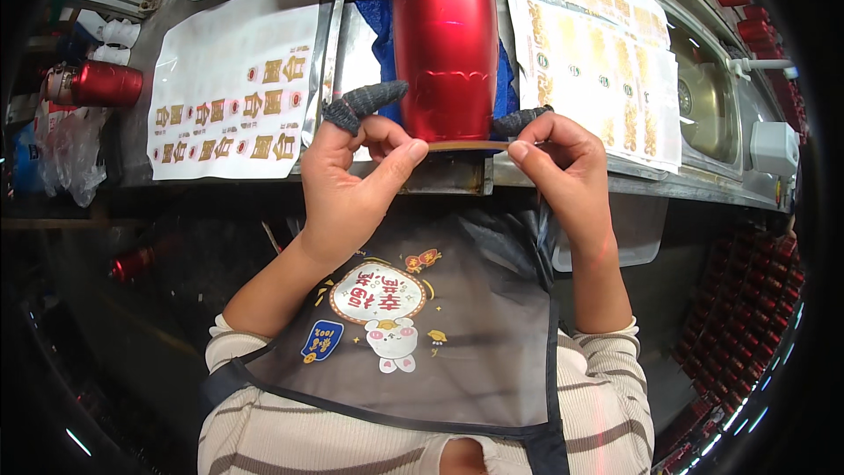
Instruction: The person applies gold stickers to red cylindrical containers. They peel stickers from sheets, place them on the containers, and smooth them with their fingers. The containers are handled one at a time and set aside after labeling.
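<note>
A glossy red bottle [446, 44] lies on a blue cloth [378, 22], its base toward me. Just below the base, a thin gold-brown strip [466, 146] stretches between my two hands. My left hand [352, 180] pinches the strip's left end between thumb and fingers. The right end is pinched by my right hand [571, 167]. Dark grey knit finger covers sit on one finger of each hand; the left cover [369, 101] points toward the bottle's side. Whether the strip touches the bottle cannot be told from here.
Sheets with gold character decals [237, 88] lie left of the bottle, and more gold-printed sheets [598, 70] lie to its right. A metal sink [712, 97] is at the far right. Another red bottle [105, 84] stands out at the left. Several red bottles [738, 317] fill the lower right.
</note>
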`<action>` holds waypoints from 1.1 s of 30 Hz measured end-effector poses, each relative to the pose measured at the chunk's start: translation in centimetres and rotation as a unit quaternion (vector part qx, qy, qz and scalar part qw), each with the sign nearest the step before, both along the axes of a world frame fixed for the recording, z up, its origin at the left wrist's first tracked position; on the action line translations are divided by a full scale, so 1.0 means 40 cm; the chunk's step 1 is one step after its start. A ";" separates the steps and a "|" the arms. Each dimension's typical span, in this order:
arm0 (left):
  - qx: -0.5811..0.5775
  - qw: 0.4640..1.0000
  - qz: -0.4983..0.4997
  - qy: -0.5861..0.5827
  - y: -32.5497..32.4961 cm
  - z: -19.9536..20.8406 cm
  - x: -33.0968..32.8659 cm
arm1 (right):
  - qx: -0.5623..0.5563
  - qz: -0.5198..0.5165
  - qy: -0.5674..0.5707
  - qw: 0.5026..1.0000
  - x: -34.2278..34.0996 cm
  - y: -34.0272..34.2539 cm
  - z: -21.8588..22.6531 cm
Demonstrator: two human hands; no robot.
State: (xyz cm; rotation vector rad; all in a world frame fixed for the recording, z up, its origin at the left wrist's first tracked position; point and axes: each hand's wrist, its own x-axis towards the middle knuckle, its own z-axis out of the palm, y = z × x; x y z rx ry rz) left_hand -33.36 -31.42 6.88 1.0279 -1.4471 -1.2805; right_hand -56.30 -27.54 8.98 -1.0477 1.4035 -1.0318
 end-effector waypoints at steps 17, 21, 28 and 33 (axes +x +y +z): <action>-0.025 1.000 -0.016 -0.005 -0.014 -0.011 -0.026 | -0.031 -0.041 -0.042 0.998 -0.003 0.015 -0.021; -0.026 0.999 -0.021 -0.012 -0.011 -0.005 -0.025 | -0.022 -0.044 -0.061 0.997 -0.001 0.018 -0.012; -0.035 0.999 -0.028 -0.021 -0.006 -0.003 -0.035 | -0.015 -0.048 -0.055 0.997 -0.010 0.028 -0.013; -0.042 0.998 -0.024 -0.040 -0.008 0.001 -0.033 | -0.005 -0.053 -0.060 0.997 -0.006 0.030 -0.023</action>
